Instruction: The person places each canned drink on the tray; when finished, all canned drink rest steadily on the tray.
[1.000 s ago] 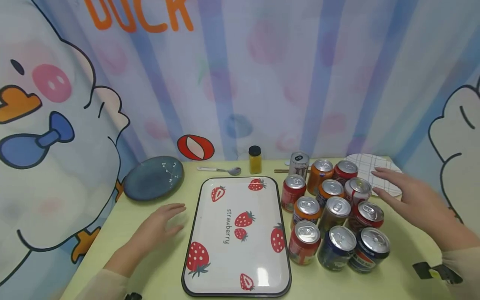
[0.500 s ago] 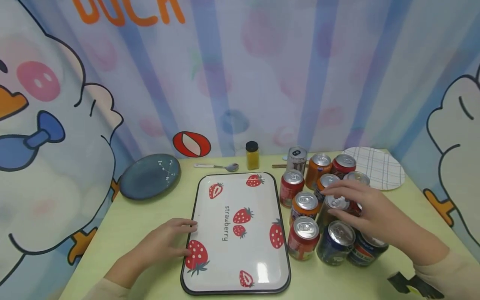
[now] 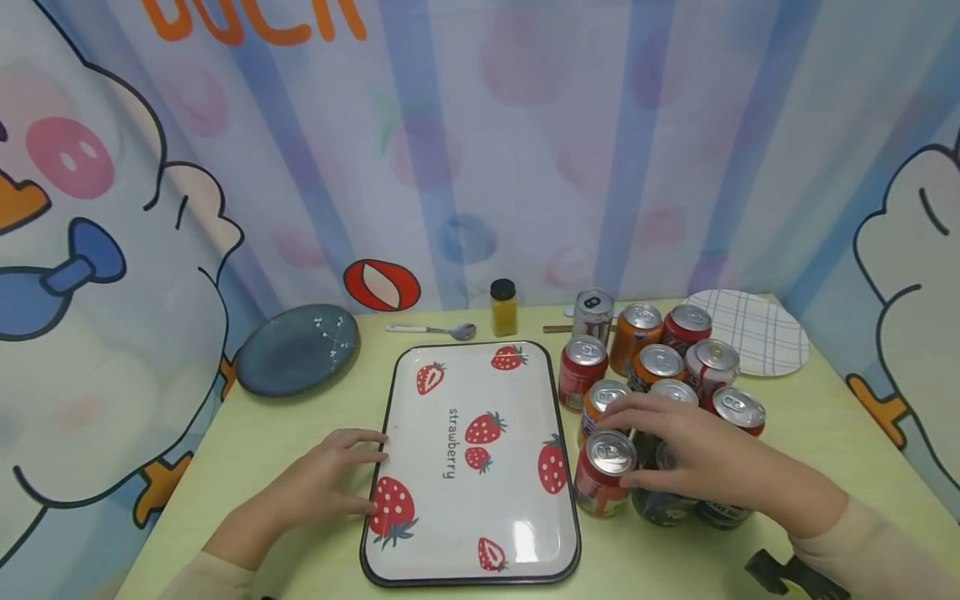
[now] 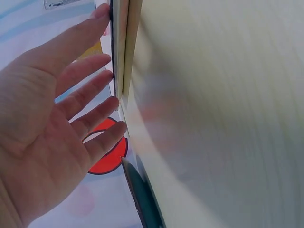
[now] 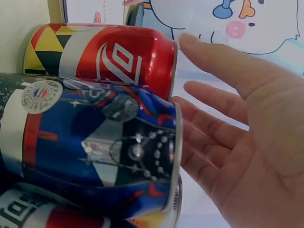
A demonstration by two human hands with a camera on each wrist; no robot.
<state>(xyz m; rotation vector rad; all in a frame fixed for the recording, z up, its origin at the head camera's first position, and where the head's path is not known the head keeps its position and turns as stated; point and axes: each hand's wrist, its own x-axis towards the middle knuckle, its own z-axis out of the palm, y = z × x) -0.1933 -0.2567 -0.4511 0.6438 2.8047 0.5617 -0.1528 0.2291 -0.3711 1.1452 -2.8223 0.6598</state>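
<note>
My left hand [image 3: 318, 479] rests its fairly straight fingertips at the left edge of a white strawberry-print tray [image 3: 442, 542]. In the left wrist view these fingers [image 4: 92, 97] are spread along the tray's side. My right hand [image 3: 701, 450] reaches over a cluster of drink cans, with fingers and thumb about the top of the front-left red can [image 3: 596, 492]. In the right wrist view the thumb is by that red can's rim [image 5: 175, 66], fingers extended beyond; whether they touch is unclear. A dark blue can [image 5: 95, 147] stands beside it, mostly hidden by the hand in the head view.
Several more cans, including an orange can [image 3: 636, 337], stand close together right of the tray. Behind are a yellow jar with black lid [image 3: 504, 312], a spoon [image 3: 435, 330] and a checked round mat [image 3: 757, 333]. A dark plate [image 3: 292, 358] is at left.
My right hand has moved left from beyond the cans' right side, over them, to the front-left red can. My left hand has moved right to the tray's edge.
</note>
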